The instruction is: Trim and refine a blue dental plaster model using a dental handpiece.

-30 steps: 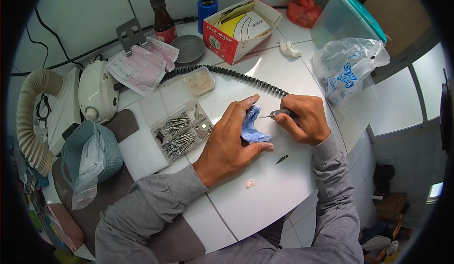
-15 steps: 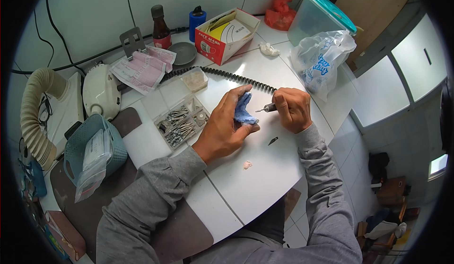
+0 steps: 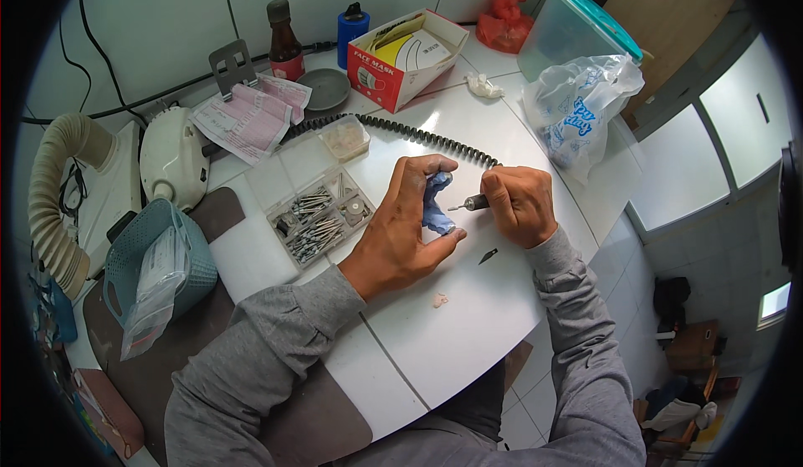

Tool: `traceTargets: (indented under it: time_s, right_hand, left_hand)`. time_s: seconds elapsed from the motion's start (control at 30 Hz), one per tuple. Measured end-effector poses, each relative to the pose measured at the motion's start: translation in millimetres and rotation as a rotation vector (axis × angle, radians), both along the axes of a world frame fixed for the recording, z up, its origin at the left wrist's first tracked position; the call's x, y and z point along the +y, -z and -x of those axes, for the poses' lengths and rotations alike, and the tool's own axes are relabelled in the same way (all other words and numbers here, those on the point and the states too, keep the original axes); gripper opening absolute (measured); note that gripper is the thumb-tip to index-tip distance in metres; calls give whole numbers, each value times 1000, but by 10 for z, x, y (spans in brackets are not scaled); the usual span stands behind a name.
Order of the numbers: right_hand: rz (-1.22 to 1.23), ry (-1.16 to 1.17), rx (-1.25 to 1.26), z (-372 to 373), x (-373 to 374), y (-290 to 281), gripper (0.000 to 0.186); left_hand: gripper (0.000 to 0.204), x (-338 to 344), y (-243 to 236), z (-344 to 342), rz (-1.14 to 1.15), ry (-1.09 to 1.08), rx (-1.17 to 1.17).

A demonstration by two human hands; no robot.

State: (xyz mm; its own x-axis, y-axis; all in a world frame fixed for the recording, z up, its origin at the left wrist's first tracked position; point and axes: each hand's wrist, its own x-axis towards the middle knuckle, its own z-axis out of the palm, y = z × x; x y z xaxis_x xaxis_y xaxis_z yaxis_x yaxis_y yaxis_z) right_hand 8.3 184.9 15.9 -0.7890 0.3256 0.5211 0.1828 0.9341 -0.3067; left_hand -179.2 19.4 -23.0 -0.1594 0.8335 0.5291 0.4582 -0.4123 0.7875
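My left hand is closed round a blue, arch-shaped dental cast, thumb at its near end and fingers at its far end. In my right hand is a rotary handpiece, its thin bur pointing left at the cast. A small gap shows between the bur's tip and the cast. From behind my right hand a black coiled cord runs back to the left. On the white table, below the hands, lie a small dark pointed blade and a pale pinkish lump.
Left of my hands sits a clear compartment box of burs, with a small clear container behind. A blue-green basket and a ribbed hose stand farther left. A face mask box and a plastic bag are at the back.
My left hand has turned the cast slightly, and its index finger now bends over the far end. The handpiece has shifted slightly down with my right hand. The whole view has moved a little.
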Motion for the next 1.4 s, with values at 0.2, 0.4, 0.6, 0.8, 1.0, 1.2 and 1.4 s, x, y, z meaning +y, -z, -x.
traceTargets:
  time_s: [0.2,0.4,0.6,0.8,1.0,1.2,1.4]
  right_hand:
    - [31,12,-42,-12,10,-32,56]
    - [59,27,-67,-10,3,-16,57]
    - [64,32,-66,-2,-14,-21,58]
    - [73,23,-70,-25,15,0,57]
    - [68,16,-72,-13,13,-6,56]
    - [59,26,-74,-16,26,28,56]
    - [58,20,-72,3,8,10,56]
  left_hand:
    - [81,1,12,-15,-14,-20,-67]
    - [82,21,50,-26,-22,-12,-93]
    - [79,-3,9,-35,19,12,-115]
    - [79,5,31,-28,18,10,-104]
    - [81,14,48,-27,8,-11,-94]
    - [79,6,33,-33,15,2,-101]
    - [81,17,65,-25,5,13,-116]
